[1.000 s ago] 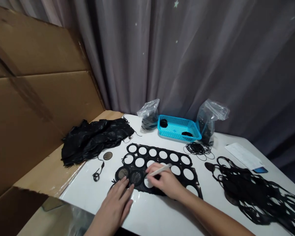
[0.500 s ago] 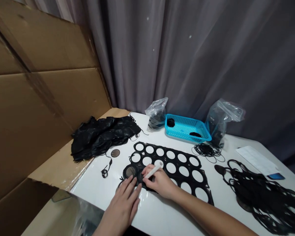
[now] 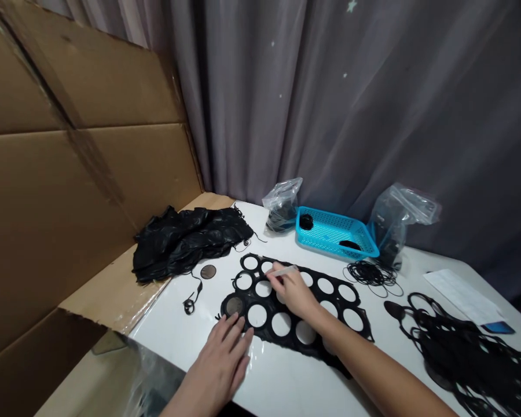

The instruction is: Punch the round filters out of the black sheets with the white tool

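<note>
A black rubbery sheet (image 3: 269,335) with rows of round holes lies on the white table. My left hand (image 3: 221,356) rests flat at its near left corner, fingers spread, fingertips touching the edge by a hole filled with a dark mesh disc (image 3: 234,305). Above the sheet's middle, my right hand (image 3: 296,292) is closed around a slim white stick-like tool (image 3: 284,270); its tip is hidden by the fingers. Whether those fingers pinch anything else I cannot tell. Left of the sheet lie a loose mesh disc (image 3: 208,271) and a curled black scrap (image 3: 190,305).
A crumpled black pile (image 3: 191,240) sits by the cardboard box wall (image 3: 125,174). Behind are a blue basket (image 3: 323,252) and two plastic bags (image 3: 282,211) (image 3: 395,223). Thin black rings (image 3: 370,273), tangled black scraps (image 3: 473,347) and a white paper (image 3: 458,295) lie right.
My right hand has moved up and away from the sheet's near left part with the white tool. A hole there that looked dark now shows white. My left hand stays at the edge.
</note>
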Demonstrator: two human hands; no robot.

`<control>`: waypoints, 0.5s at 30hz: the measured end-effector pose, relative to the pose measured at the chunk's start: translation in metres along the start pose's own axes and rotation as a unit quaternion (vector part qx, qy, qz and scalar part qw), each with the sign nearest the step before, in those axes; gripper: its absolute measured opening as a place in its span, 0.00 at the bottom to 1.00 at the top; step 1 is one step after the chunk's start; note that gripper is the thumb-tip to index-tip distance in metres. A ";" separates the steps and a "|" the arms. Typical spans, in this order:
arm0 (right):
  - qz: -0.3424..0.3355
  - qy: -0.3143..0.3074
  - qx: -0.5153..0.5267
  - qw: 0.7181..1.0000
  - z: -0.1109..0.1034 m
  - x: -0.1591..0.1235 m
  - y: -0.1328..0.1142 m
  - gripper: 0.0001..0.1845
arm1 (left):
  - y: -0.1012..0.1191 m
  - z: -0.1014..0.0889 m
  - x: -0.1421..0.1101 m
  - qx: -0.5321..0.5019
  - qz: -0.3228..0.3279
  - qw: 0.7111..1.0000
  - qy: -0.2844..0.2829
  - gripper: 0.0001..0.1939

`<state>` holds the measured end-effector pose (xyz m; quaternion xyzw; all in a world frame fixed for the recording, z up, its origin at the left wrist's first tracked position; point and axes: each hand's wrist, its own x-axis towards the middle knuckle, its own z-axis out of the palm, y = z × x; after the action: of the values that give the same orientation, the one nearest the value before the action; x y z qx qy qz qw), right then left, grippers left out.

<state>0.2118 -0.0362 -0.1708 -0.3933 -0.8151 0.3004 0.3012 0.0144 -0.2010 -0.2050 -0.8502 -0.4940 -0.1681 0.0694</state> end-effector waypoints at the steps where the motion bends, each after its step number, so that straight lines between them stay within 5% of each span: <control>1: -0.011 -0.022 0.028 0.999 0.006 0.000 -0.005 0.10 | 0.000 0.000 -0.002 -0.006 -0.014 1.000 0.009 0.21; 7: -0.028 -0.111 0.109 0.987 0.051 -0.013 -0.031 0.07 | -0.009 0.007 -0.016 0.017 -0.092 0.993 0.069 0.18; 15: -0.025 -0.114 0.116 0.986 0.061 -0.015 -0.032 0.05 | -0.013 0.006 -0.021 0.026 -0.071 0.995 0.070 0.20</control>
<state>0.1599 -0.0803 -0.1899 -0.2990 -0.8133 0.4278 0.2573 -0.0046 -0.2095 -0.2189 -0.7974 -0.5509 -0.2183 0.1139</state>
